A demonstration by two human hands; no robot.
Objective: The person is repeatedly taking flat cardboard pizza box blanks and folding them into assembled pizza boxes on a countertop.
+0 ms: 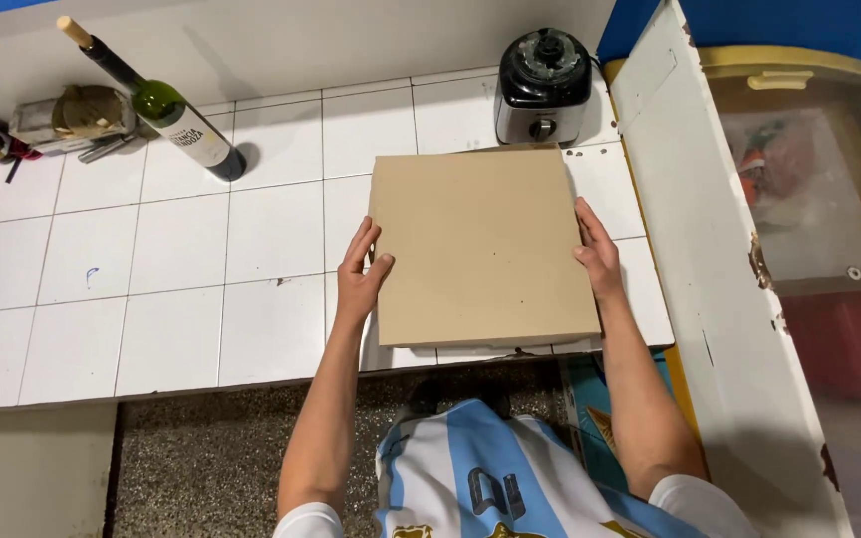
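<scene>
Head view, looking down at a white tiled counter.

Centre of frame: a flat square of plain brown cardboard, apparently a closed shallow box, lies flat on the tiles. Its near edge slightly overhangs the counter's front edge, likely because it is gripped from the sides and sits close to the person's body.

Left hand: pressed against the cardboard's left edge, fingers extended upward along the side, thumb hooked over the top face. It grasps the edge, not clenched.

Right hand: mirrors it on the right edge, fingers lying along the top near the border, palm against the side. It also grasps the cardboard. Both hands squeeze inward from opposite sides, which holds the square steady and level.

Arms: both forearms reach forward from the lower frame, bare, roughly parallel, angled slightly inward at the wrists. Elbows stay low, near the striped light-blue and white shirt.

Surroundings: a green wine bottle with a cork stands in the upper left, appearing tilted by the lens. A blender base with a dark top sits just behind the cardboard's far edge, upper centre. Clutter of small items lies at the far upper left. A white panel runs down the right side, paint chipped in places.
</scene>
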